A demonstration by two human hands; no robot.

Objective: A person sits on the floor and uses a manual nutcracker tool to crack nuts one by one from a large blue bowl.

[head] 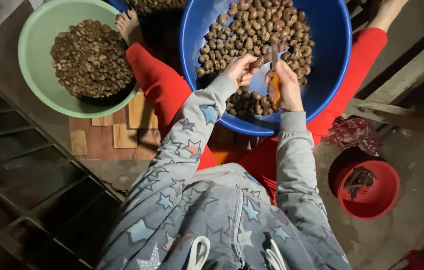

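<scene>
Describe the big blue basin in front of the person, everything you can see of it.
The blue basin is a large round tub, plastic by its look, with a smooth glossy wall and a rolled rim. It sits between the person's red-clad legs, its near edge above the lap. A heap of brown nuts fills its left and middle; the right wall is bare. The left hand and right hand work over it, the right gripping a small tool. The top edge is out of frame.

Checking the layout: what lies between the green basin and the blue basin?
In the head view, the person's red-clad leg and bare foot lie between the green basin and blue basin.
</scene>
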